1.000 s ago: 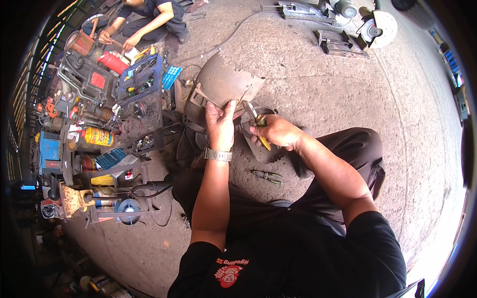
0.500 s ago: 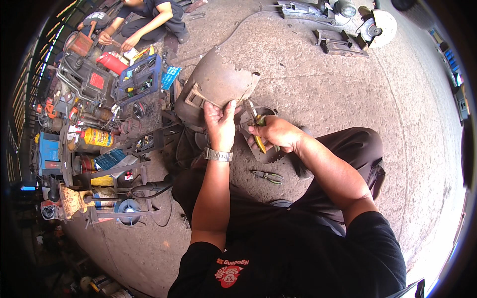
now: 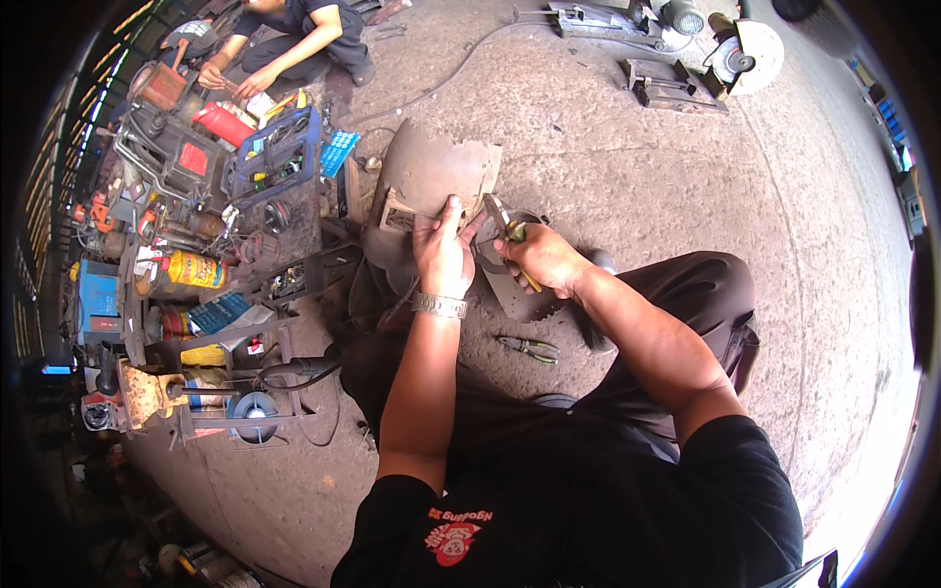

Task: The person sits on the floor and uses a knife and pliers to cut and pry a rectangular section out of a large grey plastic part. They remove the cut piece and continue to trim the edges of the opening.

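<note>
A worn grey-brown welding mask (image 3: 431, 167) with a rectangular window frame and a ragged, broken edge stands tilted in front of me. My left hand (image 3: 446, 257) grips its near edge, thumb up against the inner or outer face; which face I cannot tell. Closed around the handles of yellow-green pliers (image 3: 495, 209) is my right hand (image 3: 542, 260). The plier jaws point up and left, at the mask's right edge; whether they bite it is unclear. Below my right hand lies a dark curved piece (image 3: 524, 299) with a toothed edge. A second pair of pliers (image 3: 529, 349) rests on the floor between my legs.
To the left crowd a blue toolbox (image 3: 279, 157), a red bottle (image 3: 223, 124), a yellow bottle (image 3: 194, 269) and a metal rack (image 3: 245, 343). Another person (image 3: 304, 39) crouches at the far left. A cut-off saw (image 3: 742, 61) stands at the far right; a cable (image 3: 461, 64) crosses the floor.
The mask has turned and shifted slightly, its upper right corner coming left. My left hand moved a little right with it, and the pliers in my right hand tilted and moved slightly left.
</note>
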### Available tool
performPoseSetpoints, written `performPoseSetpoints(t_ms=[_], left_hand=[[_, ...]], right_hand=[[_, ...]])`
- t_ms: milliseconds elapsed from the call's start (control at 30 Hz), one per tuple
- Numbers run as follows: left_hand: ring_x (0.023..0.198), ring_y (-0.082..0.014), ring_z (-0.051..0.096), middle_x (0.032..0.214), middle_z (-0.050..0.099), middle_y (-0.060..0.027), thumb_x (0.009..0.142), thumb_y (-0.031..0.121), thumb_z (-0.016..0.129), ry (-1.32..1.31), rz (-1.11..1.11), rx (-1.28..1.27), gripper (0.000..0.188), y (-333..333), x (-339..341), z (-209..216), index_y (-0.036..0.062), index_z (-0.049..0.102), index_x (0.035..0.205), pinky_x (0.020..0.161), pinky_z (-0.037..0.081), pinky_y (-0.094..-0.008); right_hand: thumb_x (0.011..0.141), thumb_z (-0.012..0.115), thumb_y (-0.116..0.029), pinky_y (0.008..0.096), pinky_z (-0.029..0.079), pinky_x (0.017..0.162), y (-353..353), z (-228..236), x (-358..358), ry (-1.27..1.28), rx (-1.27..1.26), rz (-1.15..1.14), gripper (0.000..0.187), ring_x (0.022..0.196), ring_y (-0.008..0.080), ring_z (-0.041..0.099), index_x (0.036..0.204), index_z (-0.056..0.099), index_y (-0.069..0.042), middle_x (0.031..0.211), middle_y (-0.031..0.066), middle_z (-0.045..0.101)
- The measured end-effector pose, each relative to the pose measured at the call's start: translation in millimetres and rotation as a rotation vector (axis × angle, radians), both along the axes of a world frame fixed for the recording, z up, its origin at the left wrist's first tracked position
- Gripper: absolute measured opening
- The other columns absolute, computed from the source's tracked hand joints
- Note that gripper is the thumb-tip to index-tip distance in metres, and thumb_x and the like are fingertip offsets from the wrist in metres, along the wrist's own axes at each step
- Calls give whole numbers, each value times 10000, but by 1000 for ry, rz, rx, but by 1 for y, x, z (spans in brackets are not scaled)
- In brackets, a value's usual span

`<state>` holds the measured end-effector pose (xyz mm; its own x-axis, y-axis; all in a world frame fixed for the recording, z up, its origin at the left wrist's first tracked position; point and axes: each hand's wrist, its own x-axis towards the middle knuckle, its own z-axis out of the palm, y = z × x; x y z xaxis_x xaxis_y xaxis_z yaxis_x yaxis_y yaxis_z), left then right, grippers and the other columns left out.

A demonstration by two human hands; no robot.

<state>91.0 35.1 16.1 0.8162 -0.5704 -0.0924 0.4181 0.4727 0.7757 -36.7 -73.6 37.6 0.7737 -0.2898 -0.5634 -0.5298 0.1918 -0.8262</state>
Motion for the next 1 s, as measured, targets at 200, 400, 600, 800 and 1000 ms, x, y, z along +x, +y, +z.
performPoseSetpoints(t_ms=[200, 400, 600, 800, 1000], left_hand=[[1154, -266, 634, 1279, 640, -71, 1000, 38, 622, 118, -29, 6, 358, 6, 15, 8, 135, 549, 1337, 947, 548, -595], [1172, -267, 618, 1261, 633, -63, 1004, 103, 647, 110, -77, 73, 320, 7, 17, 0, 130, 561, 1311, 925, 552, -616], [1221, -286, 604, 1362, 597, -92, 1009, 327, 667, 65, -99, 132, 420, 16, 29, 8, 122, 545, 1355, 888, 571, -580], [1355, -373, 500, 1524, 458, -144, 986, 680, 491, 130, -113, 142, 814, 15, 27, 16, 120, 337, 1557, 1021, 451, -650], [1311, -300, 529, 1436, 544, -106, 977, 727, 445, 38, -139, -136, 798, 13, 20, 16, 111, 436, 1484, 1044, 460, -542]], right_hand=[[1008, 643, -337, 324, 487, 473, 2, 5, -4, -64, 216, -50, 317, 583, 161, 606, 994, 635, -21, 775, 69, 616], [1012, 638, -301, 352, 563, 727, -3, -28, -2, -26, -705, 162, 338, 799, 164, 706, 1075, 639, 31, 881, 139, 719], [989, 650, -249, 339, 571, 745, -37, 7, -30, 0, -326, 216, 334, 821, 200, 715, 1158, 649, 39, 881, 132, 726], [1000, 670, -388, 333, 555, 575, -53, 19, -26, -111, 42, -323, 418, 660, 181, 673, 1122, 607, 8, 862, 111, 696], [913, 750, -504, 335, 563, 534, -25, 17, -18, -302, 473, -502, 575, 617, 186, 650, 1225, 574, -55, 921, 116, 693]])
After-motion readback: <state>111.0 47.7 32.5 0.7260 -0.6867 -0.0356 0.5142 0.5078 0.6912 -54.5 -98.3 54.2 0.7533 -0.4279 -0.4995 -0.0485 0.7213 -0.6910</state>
